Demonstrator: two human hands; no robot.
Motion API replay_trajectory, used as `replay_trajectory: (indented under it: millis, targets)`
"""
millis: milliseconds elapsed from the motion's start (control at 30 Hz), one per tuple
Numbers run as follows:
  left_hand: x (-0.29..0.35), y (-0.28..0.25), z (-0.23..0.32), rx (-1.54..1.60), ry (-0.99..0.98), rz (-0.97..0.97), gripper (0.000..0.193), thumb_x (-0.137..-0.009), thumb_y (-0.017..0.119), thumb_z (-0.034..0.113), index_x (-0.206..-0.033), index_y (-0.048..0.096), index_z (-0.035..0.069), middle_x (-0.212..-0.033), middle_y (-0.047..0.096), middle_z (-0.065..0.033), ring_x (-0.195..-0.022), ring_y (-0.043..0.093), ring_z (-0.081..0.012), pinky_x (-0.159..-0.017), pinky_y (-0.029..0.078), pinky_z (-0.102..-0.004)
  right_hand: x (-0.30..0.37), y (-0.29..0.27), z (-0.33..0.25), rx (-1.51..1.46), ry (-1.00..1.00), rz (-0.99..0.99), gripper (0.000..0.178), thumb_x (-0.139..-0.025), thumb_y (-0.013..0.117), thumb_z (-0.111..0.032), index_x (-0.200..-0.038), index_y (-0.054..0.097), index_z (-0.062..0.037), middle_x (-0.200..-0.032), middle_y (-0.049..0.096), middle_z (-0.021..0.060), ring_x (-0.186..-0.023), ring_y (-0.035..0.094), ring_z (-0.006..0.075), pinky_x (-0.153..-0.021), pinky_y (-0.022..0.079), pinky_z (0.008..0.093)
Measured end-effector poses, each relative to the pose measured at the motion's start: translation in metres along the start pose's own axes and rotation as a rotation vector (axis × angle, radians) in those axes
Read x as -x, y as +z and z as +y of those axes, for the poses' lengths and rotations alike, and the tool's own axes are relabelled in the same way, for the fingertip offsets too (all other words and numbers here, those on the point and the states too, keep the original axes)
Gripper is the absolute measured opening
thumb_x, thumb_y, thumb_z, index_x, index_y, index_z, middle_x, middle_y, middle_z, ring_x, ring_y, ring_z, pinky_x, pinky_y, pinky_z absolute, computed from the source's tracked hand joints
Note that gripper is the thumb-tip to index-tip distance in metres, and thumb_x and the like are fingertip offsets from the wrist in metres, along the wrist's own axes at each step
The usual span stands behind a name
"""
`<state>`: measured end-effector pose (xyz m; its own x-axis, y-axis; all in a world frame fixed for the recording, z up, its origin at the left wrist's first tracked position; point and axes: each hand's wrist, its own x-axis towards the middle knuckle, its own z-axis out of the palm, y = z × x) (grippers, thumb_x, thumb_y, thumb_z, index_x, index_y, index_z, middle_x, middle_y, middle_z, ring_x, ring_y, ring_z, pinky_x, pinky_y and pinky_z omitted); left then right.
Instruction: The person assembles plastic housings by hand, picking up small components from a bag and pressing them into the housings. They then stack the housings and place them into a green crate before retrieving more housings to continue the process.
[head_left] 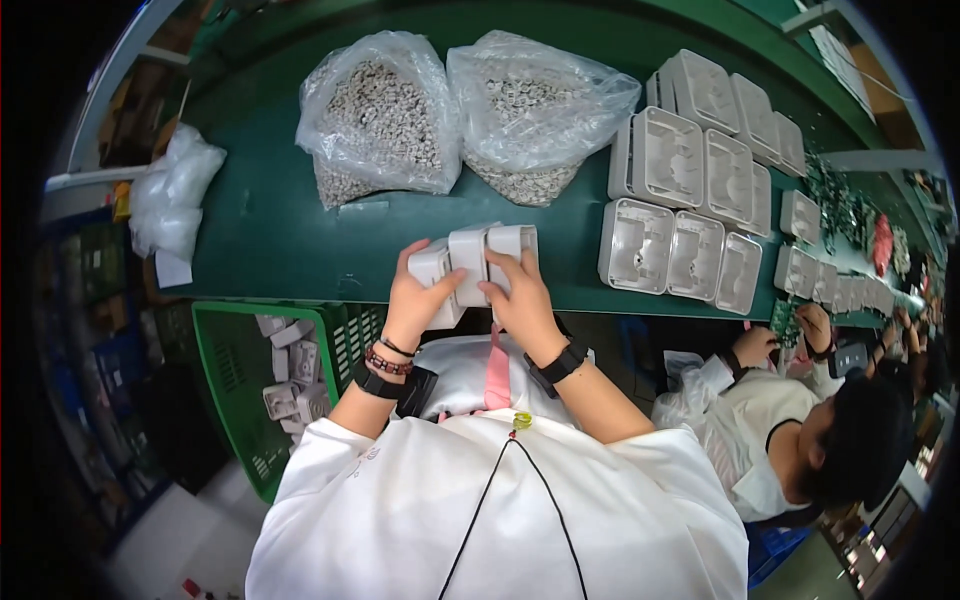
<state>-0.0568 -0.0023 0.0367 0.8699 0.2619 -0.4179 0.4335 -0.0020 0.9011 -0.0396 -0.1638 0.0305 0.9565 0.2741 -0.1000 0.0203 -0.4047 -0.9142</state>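
At the front edge of the green table, three white plastic housings (468, 262) stand side by side between my hands. My left hand (412, 302) is closed around the left one, its thumb lying across the near face toward the middle one. My right hand (526, 308) grips from the other side, with its fingers over the right and middle housings. The undersides of the housings and some of my fingertips are hidden.
Two clear bags of small pale parts (385, 130) stand at the back. Stacked housings (640, 245) fill the right side. A green crate (262, 440) holding more housings is at my lower left. White plastic bags (178, 190) lie far left. A co-worker (770, 430) handles a green circuit board (784, 322).
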Motion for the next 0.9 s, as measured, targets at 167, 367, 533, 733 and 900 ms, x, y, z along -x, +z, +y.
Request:
replay_trajectory:
  millis: [167, 367, 533, 733, 900]
  targets:
    - [-0.022, 0.012, 0.020, -0.143, -0.050, -0.036, 0.069, -0.067, 0.074, 0.016, -0.120, 0.033, -0.002, -0.098, 0.056, -0.0114, -0.087, 0.055, -0.0158, -0.074, 0.046, -0.0275, -0.020, -0.005, 0.015, -0.065, 0.005, 0.050, 0.038, -0.074, 0.060, -0.006, -0.111, 0.052, -0.0076, -0.095, 0.047, 0.0160, -0.089, 0.050, 0.0346, -0.074, 0.043, 0.0354]
    - [-0.049, -0.011, 0.023, -0.169, -0.138, -0.057, 0.074, -0.065, 0.076, 0.020, -0.121, 0.033, -0.002, -0.098, 0.056, -0.0128, -0.088, 0.055, -0.0174, -0.073, 0.047, -0.0278, -0.032, 0.010, 0.009, -0.052, -0.008, 0.071, 0.039, -0.077, 0.053, -0.002, -0.115, 0.048, -0.0074, -0.095, 0.047, 0.0159, -0.087, 0.051, 0.0358, -0.072, 0.043, 0.0380]
    - [-0.066, -0.039, 0.008, -0.347, -0.038, -0.072, 0.074, -0.064, 0.076, 0.023, -0.120, 0.035, -0.002, -0.100, 0.055, -0.0142, -0.090, 0.055, -0.0187, -0.075, 0.046, -0.0286, -0.032, 0.018, 0.001, 0.064, -0.057, -0.010, 0.040, -0.076, 0.050, 0.000, -0.115, 0.046, -0.0078, -0.095, 0.048, 0.0153, -0.084, 0.053, 0.0368, -0.068, 0.045, 0.0413]
    - [-0.074, -0.056, 0.007, -0.506, 0.006, -0.081, 0.075, -0.062, 0.077, 0.026, -0.120, 0.037, 0.000, -0.104, 0.055, -0.0161, -0.092, 0.055, -0.0225, -0.079, 0.045, -0.0309, -0.025, 0.016, 0.020, 0.458, 0.165, 0.099, 0.037, -0.075, 0.048, 0.000, -0.111, 0.045, -0.0092, -0.096, 0.050, 0.0148, -0.081, 0.055, 0.0348, -0.066, 0.047, 0.0409]
    - [-0.079, -0.060, 0.002, -0.557, 0.068, -0.123, 0.076, -0.062, 0.076, 0.030, -0.120, 0.038, 0.000, -0.104, 0.056, -0.0169, -0.093, 0.056, -0.0241, -0.079, 0.044, -0.0316, -0.036, 0.009, 0.047, 0.658, 0.232, 0.130, 0.035, -0.076, 0.048, -0.004, -0.110, 0.044, -0.0081, -0.096, 0.051, 0.0160, -0.080, 0.056, 0.0341, -0.066, 0.046, 0.0423]
